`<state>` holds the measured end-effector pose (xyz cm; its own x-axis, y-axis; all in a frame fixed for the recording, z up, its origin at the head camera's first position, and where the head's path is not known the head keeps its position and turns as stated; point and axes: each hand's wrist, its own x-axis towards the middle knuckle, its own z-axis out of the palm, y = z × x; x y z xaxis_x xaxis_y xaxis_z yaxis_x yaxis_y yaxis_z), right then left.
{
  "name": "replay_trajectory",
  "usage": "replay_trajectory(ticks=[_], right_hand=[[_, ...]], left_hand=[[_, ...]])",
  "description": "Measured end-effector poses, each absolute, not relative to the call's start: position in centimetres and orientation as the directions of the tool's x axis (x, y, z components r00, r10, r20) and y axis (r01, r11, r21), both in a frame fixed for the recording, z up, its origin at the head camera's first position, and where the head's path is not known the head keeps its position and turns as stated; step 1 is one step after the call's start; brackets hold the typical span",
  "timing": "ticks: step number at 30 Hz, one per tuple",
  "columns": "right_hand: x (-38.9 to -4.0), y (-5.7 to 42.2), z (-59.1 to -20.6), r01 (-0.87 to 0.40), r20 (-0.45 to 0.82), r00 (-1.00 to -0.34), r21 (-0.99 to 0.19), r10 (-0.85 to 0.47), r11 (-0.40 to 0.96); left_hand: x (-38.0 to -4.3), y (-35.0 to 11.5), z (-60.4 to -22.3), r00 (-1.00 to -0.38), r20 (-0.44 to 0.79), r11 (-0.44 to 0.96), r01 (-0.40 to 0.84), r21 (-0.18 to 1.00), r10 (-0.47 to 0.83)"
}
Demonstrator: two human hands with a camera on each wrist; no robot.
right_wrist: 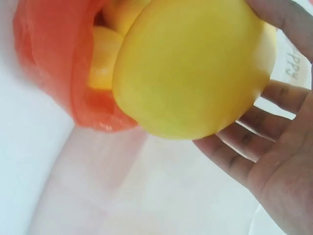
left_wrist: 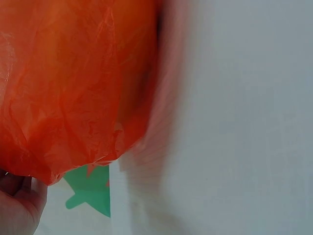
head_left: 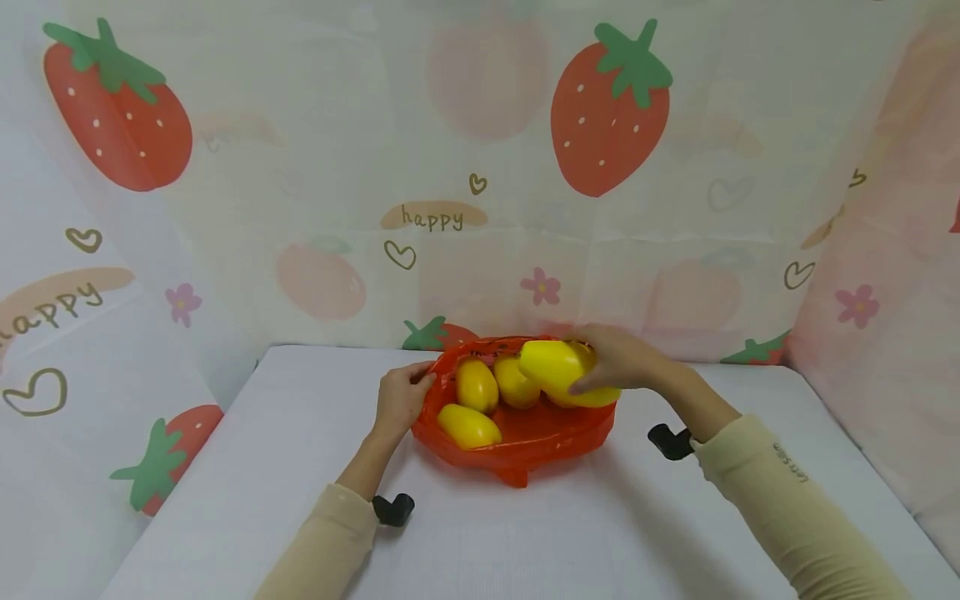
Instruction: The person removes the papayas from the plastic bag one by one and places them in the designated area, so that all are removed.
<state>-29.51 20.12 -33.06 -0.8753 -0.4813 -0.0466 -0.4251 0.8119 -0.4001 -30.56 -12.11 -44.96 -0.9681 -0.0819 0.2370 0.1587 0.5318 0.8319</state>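
A red plastic bag (head_left: 517,454) lies with its mouth spread wide on the white table. Several smooth yellow mangoes rest inside, one of them a mango (head_left: 469,427) at the near left. My left hand (head_left: 400,406) pinches the bag's left rim; in the left wrist view its thumb and fingers meet at the bag's edge (left_wrist: 54,142). Over the right side of the opening, my right hand (head_left: 628,358) grips a large yellow mango (head_left: 553,367). The right wrist view shows the thumb and spread fingers curved round this mango (right_wrist: 190,68), partly covering the fruit behind.
The white tabletop (head_left: 495,542) extends around the bag. Behind it hangs a strawberry-printed cloth (head_left: 487,283), with more cloth at both sides. Black wrist mounts are on the left wrist (head_left: 394,510) and the right wrist (head_left: 670,442).
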Motion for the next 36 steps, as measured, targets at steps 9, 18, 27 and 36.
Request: replay_trajectory(ticks=[9, 18, 27, 36], right_hand=[[-29.9, 22.0, -32.1, -0.373, -0.003, -0.915, -0.382, -0.405, 0.846], [-30.2, 24.2, -31.8, -0.307, 0.017, -0.945, -0.38, -0.326, 0.872], [-30.7, 26.6, -32.0, -0.211, -0.009, -0.972, -0.395, -0.233, 0.894], [-31.1, 27.8, -32.9, -0.141, -0.052, -0.983, -0.398, -0.176, 0.906]], left_hand=[[-30.8, -12.0, -45.2, -0.967, 0.238, 0.522, 0.16, 0.838, -0.085], [-30.7, -12.1, -45.1, -0.961, 0.266, 0.534, 0.188, 0.824, -0.073], [-30.9, -12.1, -45.2, -0.964, 0.257, 0.532, 0.18, 0.827, -0.072], [-30.8, -12.2, -45.4, -0.956, 0.285, 0.537, 0.202, 0.819, -0.076]])
